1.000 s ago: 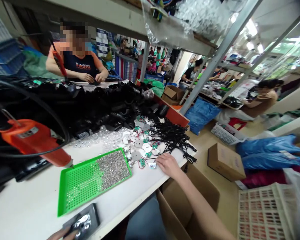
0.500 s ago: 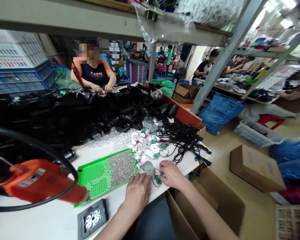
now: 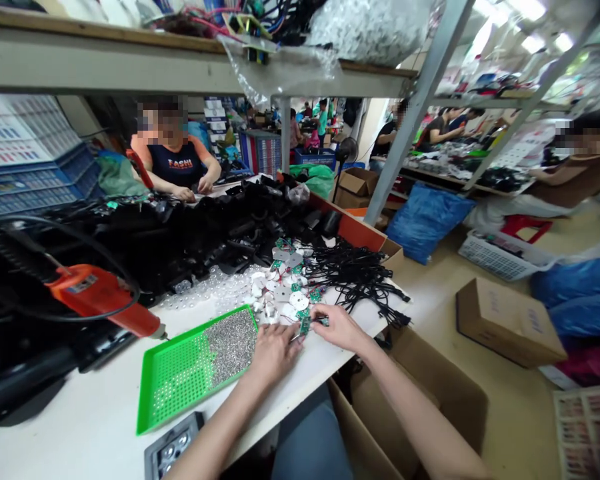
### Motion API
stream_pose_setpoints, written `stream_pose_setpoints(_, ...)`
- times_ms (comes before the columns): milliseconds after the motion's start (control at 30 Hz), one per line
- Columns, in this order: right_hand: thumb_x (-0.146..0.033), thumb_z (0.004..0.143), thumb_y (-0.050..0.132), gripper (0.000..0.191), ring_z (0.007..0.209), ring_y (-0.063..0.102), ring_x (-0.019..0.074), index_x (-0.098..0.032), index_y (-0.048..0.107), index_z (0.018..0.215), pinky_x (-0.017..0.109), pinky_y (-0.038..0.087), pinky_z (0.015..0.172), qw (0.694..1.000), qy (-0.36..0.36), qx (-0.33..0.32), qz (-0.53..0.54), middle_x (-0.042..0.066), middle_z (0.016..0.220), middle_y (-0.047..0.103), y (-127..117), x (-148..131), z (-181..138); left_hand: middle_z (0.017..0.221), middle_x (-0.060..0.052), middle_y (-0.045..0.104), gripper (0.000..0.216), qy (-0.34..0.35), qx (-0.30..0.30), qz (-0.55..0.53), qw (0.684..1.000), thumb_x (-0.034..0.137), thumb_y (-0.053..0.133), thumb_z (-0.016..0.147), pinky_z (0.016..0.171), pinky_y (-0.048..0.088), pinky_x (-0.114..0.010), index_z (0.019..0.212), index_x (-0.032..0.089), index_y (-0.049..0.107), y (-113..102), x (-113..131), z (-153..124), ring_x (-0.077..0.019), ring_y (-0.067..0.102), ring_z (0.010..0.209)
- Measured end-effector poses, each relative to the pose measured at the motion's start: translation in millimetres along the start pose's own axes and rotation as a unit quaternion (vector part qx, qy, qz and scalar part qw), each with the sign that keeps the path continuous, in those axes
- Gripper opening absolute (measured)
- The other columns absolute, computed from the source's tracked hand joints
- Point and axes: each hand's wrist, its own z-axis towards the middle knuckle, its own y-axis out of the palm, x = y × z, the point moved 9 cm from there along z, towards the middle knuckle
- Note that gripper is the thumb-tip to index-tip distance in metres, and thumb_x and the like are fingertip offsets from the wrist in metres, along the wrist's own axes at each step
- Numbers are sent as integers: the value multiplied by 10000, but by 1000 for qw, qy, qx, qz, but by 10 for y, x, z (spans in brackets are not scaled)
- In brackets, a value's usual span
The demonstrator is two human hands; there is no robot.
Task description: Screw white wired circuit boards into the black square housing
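Over the front part of the white table, my left hand [image 3: 275, 350] is closed, its fingertips on something small that I cannot make out. Close beside it, my right hand [image 3: 339, 327] pinches at a small green circuit board [image 3: 304, 324] with thin wires, which lies between the two hands. Just beyond the hands is a pile of white round parts [image 3: 283, 293] with wired green boards. Left of my left hand stands a green perforated tray [image 3: 173, 383], its right half covered with small metal screws [image 3: 233, 343].
An orange electric screwdriver [image 3: 103, 300] hangs over the tray's left end. A dark fixture [image 3: 173, 447] lies at the front edge. Black cables [image 3: 353, 273] and black housings [image 3: 190, 233] are heaped behind. A cardboard box [image 3: 420, 393] stands below right. A co-worker [image 3: 173, 160] sits opposite.
My hands have shifted away from the table edge toward the pile, with the green board between them. The grey disc near my left hand is no longer plainly seen. The view has tilted.
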Motion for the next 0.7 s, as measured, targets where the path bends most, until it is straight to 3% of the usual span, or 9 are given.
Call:
stream_pose_setpoints(67, -189, 728, 577, 41, 722, 602, 147, -187, 608, 755, 248, 462, 688, 999, -18, -4, 38, -11, 747, 648, -72, -62, 140, 824, -71, 699, 205, -10, 16, -41, 999, 335, 537, 837, 954, 338, -431, 846, 205, 696, -55, -22, 63, -268, 602, 905)
stream_pose_setpoints(133, -219, 719, 602, 41, 684, 599, 137, -179, 601, 724, 232, 463, 642, 997, -34, 3, 70, -13, 709, 637, -184, -113, 263, 700, -49, 663, 296, -24, 32, -76, 996, 379, 472, 878, 824, 407, -370, 767, 194, 675, -124, -74, 117, -235, 607, 757)
stream_pose_setpoints(233, -267, 740, 613, 95, 579, 544, 113, -172, 603, 739, 222, 431, 565, 994, -45, 43, 92, -28, 637, 591, -424, -165, 391, 666, -29, 633, 414, -49, 69, -156, 984, 496, 397, 900, 655, 431, -291, 827, 173, 646, -273, -180, 171, -193, 582, 641)
stream_pose_setpoints(400, -285, 753, 617, 129, 532, 474, 91, -175, 666, 799, 220, 383, 543, 988, -74, 104, 83, -35, 625, 579, -768, -382, 513, 830, -47, 662, 470, -44, 90, -273, 957, 570, 464, 843, 609, 480, -262, 1004, 148, 594, -493, -145, 279, -160, 592, 657)
stream_pose_setpoints(533, -255, 756, 582, 164, 597, 552, 110, -167, 713, 801, 228, 423, 593, 983, -101, 122, 93, 1, 716, 676, -1024, -604, 605, 823, -33, 684, 498, -22, 37, -351, 935, 511, 719, 667, 631, 476, -250, 1010, 159, 639, -479, 42, 408, -145, 587, 654)
stream_pose_setpoints(600, -252, 783, 557, 206, 678, 609, 132, -170, 730, 859, 243, 456, 662, 978, -132, 134, 86, 18, 791, 713, -1170, -682, 616, 675, -20, 658, 434, -28, 23, -366, 930, 535, 719, 661, 571, 448, -242, 848, 145, 684, -441, 97, 466, -135, 549, 570)
stream_pose_setpoints(700, -287, 873, 479, 289, 843, 646, 157, -182, 706, 1019, 265, 464, 786, 984, -126, 125, -10, 35, 945, 728, -1279, -591, 609, 608, -17, 614, 463, -27, 70, -368, 927, 605, 591, 757, 544, 426, -241, 713, 149, 659, -500, 131, 533, -138, 531, 552)
